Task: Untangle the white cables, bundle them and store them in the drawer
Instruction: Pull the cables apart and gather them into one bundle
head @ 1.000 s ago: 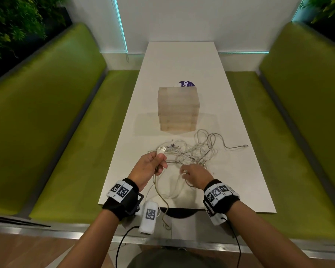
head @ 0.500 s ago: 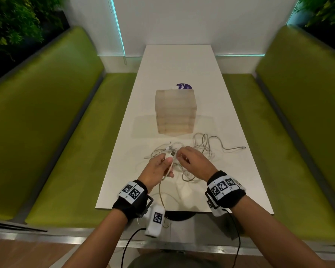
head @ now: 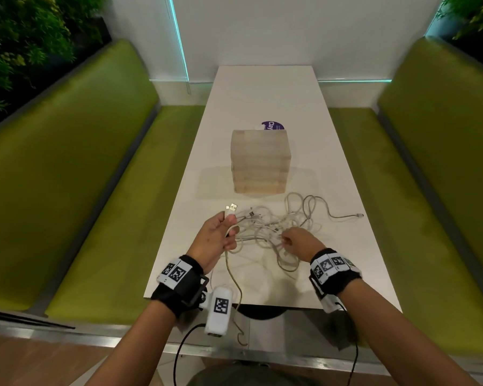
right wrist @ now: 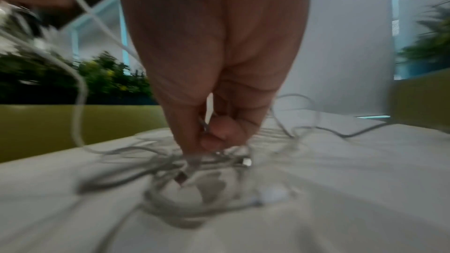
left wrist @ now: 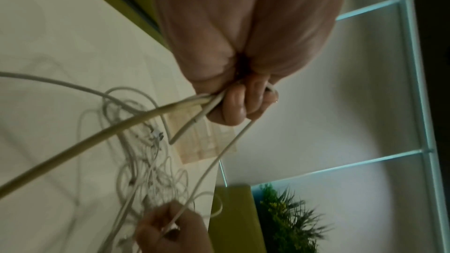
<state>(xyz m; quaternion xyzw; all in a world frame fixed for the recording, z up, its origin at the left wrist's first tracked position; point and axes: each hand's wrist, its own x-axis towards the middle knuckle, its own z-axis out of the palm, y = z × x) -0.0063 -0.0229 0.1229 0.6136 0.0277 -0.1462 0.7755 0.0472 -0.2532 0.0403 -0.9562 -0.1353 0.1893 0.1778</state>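
Several cable ends with metal USB plugs [head: 231,209] are gripped in the curled left hand [head: 214,240]. Just right of it, the tangled white cables [head: 273,229] are spread on the white table [head: 262,107], pinched by the right hand [head: 299,240]. Beyond both hands, a pale wooden drawer block [head: 260,162] is set.

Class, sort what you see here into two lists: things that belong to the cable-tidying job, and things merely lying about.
Part of the job:
white cables
wooden drawer box
left hand, holding plug ends
right hand, pinching a strand in the tangle

Just lying about:
purple round label
green benches
white table
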